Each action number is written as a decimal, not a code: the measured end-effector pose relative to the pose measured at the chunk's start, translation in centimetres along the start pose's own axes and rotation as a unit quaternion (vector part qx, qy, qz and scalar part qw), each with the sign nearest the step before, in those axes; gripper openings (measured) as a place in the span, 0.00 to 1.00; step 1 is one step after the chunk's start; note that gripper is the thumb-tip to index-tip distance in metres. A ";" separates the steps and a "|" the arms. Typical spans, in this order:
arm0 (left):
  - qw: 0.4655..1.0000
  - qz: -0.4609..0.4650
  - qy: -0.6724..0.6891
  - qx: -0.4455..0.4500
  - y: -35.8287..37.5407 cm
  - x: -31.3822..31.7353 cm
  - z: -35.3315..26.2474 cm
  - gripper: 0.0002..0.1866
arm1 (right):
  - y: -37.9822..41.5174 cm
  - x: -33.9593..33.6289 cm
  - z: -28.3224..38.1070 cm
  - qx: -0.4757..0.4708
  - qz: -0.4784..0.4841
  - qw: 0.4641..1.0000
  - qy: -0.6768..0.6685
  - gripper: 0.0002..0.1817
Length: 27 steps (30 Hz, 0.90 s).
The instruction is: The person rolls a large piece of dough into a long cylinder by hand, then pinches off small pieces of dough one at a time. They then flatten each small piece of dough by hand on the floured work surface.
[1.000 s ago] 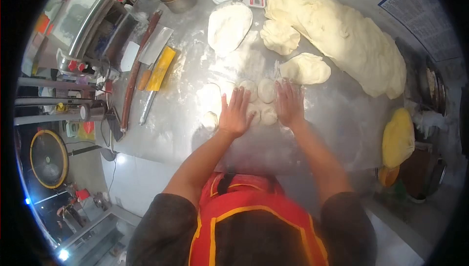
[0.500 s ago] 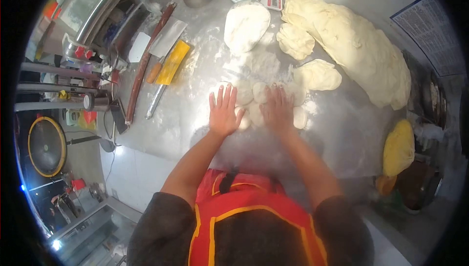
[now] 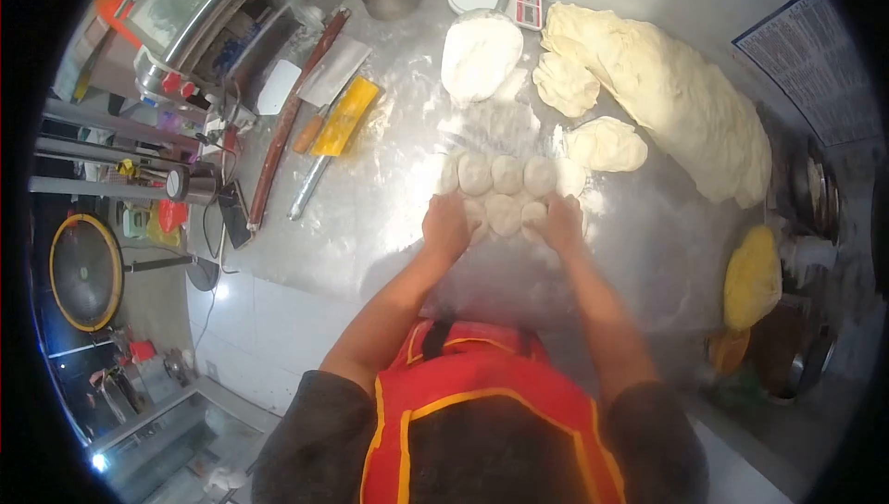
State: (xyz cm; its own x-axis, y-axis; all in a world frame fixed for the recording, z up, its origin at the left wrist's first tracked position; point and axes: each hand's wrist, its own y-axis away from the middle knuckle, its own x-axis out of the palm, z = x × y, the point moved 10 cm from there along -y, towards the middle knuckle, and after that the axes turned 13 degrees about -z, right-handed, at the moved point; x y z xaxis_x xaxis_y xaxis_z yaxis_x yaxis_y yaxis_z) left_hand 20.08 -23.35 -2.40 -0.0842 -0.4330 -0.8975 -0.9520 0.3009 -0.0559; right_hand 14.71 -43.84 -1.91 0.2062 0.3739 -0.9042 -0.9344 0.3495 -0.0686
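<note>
Several floured dough balls (image 3: pixel 507 174) lie in two rows on the metal table (image 3: pixel 370 226). My left hand (image 3: pixel 448 226) is closed at the left end of the lower row, its thumb against a dough ball (image 3: pixel 473 220). At the right end of that row my right hand (image 3: pixel 560 224) curls round another dough ball (image 3: pixel 534 215), fingers drawn in. Between my hands sits a dough ball (image 3: pixel 504 215) that neither touches. Beyond the rows is a heap of flour (image 3: pixel 481 55), with flatter dough pieces (image 3: pixel 607 144) to the right.
A large dough mass (image 3: pixel 676 97) fills the back right. At the back stand a scale (image 3: pixel 528 6) and a metal pot (image 3: pixel 387 2). To the left lie a long wooden rod (image 3: pixel 287 124), a yellow scraper (image 3: pixel 345 117), a blade (image 3: pixel 335 69) and a phone (image 3: pixel 234 214).
My hands were spread flat over the dough balls. They have drawn back toward me and their fingers have curled in at the ends of the lower row, so more dough balls show.
</note>
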 end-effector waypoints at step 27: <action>0.928 0.215 0.299 -0.050 -9.2 -0.4 -0.7 0.29 | -6.0 1.2 -1.1 0.080 0.067 0.977 -0.183 0.45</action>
State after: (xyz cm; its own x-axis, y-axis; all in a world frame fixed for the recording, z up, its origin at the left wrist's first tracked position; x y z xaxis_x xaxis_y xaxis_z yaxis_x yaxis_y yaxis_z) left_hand 28.62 -26.53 -1.18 -0.5828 -0.6947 -0.4216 -0.8124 0.4876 0.3198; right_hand 20.20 -46.46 -3.08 0.2026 0.6983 -0.6865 -0.9091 0.3948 0.1332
